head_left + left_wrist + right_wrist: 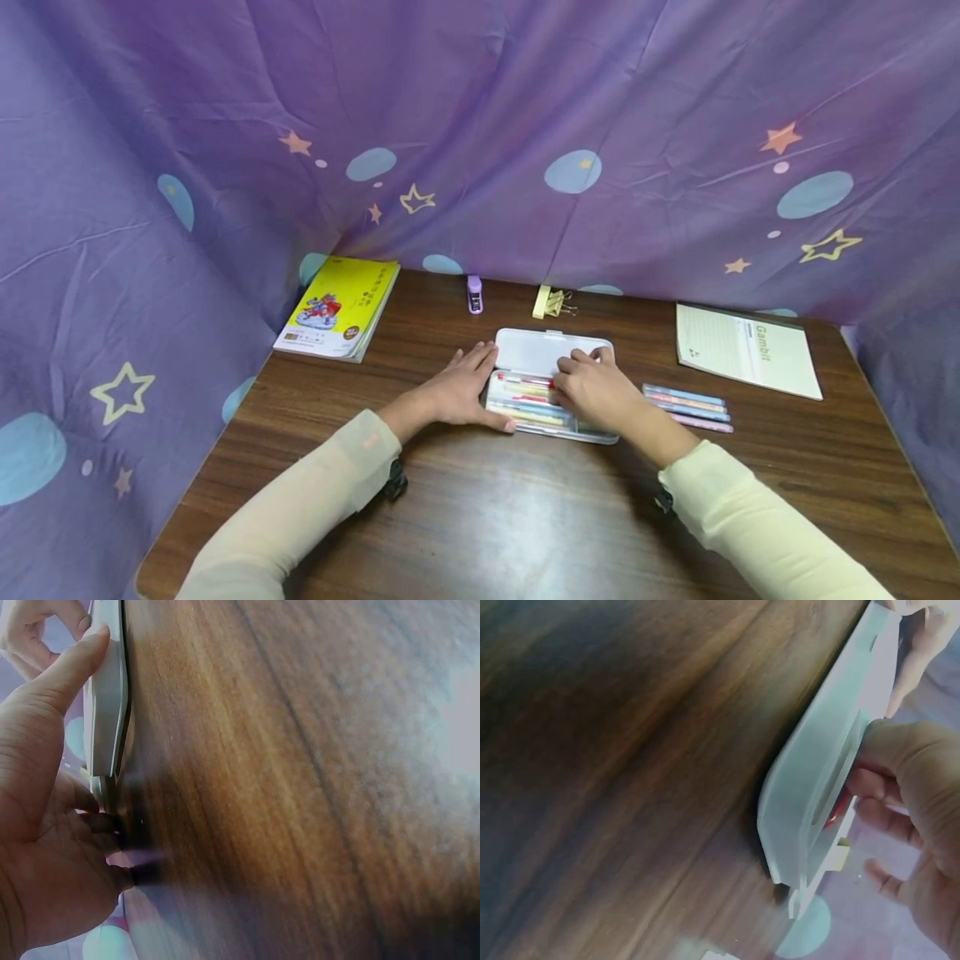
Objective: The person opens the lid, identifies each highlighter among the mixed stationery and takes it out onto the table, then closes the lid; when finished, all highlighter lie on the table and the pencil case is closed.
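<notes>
A white pencil case [596, 437] lies with its lid [525, 346] folded back, and several pens and pencils [536, 411] lie inside. My left hand [457, 390] rests at the case's left end, thumb on the front rim and fingers spread toward the back corner. Over the right part of the case, my right hand [592, 387] has its fingers curled inside and pinches the end of a red-ended pen [838, 810]. Those fingertips are partly hidden in the head view. In the left wrist view the left thumb [82, 660] presses the case wall [107, 712].
Several pastel pens [686, 404] lie right of the case. Farther right is a Gambit notebook [738, 350]. Behind stand a purple stapler [475, 296] and yellow binder clips [555, 302]. A yellow book [341, 308] lies at the back left. Purple cloth [480, 150] hangs behind the table.
</notes>
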`<action>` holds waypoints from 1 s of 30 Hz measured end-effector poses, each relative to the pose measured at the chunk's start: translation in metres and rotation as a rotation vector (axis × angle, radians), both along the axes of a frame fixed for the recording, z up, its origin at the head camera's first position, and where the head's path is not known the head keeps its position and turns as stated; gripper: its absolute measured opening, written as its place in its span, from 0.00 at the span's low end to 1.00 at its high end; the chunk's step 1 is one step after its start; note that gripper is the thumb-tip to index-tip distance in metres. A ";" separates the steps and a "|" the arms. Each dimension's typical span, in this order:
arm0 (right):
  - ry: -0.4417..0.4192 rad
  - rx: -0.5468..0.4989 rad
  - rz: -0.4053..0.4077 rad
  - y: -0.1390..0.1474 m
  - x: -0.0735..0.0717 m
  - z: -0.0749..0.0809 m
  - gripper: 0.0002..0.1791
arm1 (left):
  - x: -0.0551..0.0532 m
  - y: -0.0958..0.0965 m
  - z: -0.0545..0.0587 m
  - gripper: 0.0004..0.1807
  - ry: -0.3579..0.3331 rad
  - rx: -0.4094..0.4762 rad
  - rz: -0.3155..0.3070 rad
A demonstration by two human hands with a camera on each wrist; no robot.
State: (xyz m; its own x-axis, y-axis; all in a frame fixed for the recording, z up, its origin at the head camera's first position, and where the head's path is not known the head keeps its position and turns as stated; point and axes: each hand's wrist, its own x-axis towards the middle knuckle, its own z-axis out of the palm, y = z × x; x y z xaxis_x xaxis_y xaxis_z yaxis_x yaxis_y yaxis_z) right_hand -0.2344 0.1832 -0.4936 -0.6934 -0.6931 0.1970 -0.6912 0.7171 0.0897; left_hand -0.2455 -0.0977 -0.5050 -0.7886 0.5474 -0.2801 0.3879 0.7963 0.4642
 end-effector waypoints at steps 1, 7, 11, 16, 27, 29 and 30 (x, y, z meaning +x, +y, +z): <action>0.022 -0.005 0.015 0.001 0.000 -0.001 0.14 | 0.000 0.000 0.000 0.78 0.000 0.000 -0.001; 0.146 -0.044 0.096 0.008 -0.003 -0.008 0.14 | 0.000 0.001 -0.001 0.78 0.005 0.000 -0.004; 0.208 -0.085 0.143 0.015 -0.005 -0.011 0.15 | 0.001 0.001 -0.001 0.78 0.007 0.003 -0.002; 0.288 -0.142 0.206 0.027 -0.006 -0.014 0.13 | 0.001 0.001 -0.001 0.78 0.019 0.001 -0.003; 0.315 -0.170 0.200 0.063 -0.001 -0.014 0.12 | 0.002 0.001 0.001 0.78 0.019 -0.016 0.003; 0.318 -0.177 0.196 0.071 0.000 -0.013 0.12 | 0.002 0.001 0.001 0.78 0.020 -0.015 0.001; 0.319 -0.181 0.194 0.074 0.002 -0.013 0.12 | 0.002 0.002 0.000 0.78 0.022 -0.016 0.001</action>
State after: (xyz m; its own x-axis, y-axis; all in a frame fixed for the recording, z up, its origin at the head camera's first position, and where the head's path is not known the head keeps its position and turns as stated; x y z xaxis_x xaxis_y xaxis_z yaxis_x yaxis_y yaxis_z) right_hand -0.2329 0.2577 -0.5070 -0.4375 -0.7395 0.5115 -0.7730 0.6000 0.2063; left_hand -0.2433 -0.0961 -0.5045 -0.7954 0.5419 -0.2714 0.3968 0.8042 0.4426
